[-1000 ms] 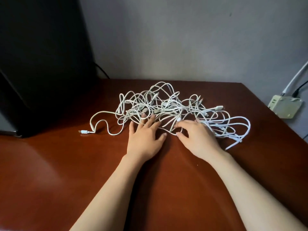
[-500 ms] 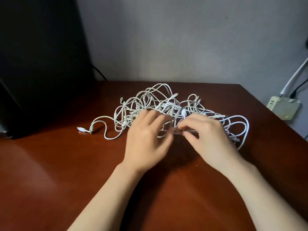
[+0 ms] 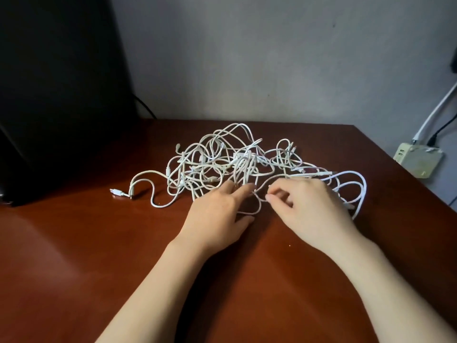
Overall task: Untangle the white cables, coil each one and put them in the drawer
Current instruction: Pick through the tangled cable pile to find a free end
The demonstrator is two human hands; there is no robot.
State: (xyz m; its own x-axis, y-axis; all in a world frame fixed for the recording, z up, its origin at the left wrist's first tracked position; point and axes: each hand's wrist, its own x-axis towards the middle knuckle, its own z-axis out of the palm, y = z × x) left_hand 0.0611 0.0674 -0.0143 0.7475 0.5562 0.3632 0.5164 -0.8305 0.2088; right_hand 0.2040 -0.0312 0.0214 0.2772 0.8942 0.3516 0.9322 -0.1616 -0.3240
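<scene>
The white cables (image 3: 237, 164) are heaped in one loose tangle toward the back of the worktop (image 3: 74, 268), near the wall, where they can be reached by both arms. The heap is approached from its near edge, presumably because the strands lie thinnest there and one can be singled out.

The left grip (image 3: 217, 214) is laid wide, its fingers straight and pushed among the nearest loops, touching them. Nothing is seen to be clasped by it, and it is judged to be placed so that the mass is steadied. The right grip (image 3: 311, 209) is drawn narrow: its fingers are curled, and a thin strand appears to be pinched between thumb and forefinger at the tangle's front, just beside the left fingertips. Such closeness is probably chosen so that one strand can be drawn out while its neighbours are held back.

One plug end (image 3: 116, 192) is left trailing free at the left of the heap, well apart from both grips. It is judged an easier place from which a cable might be traced.

A pale socket box (image 3: 418, 159) is seen by the worktop's right edge, and a large dark object (image 3: 49, 95) is stood at the left. No drawer is shown and no coil has been formed, so the task is judged to be at its very start.
</scene>
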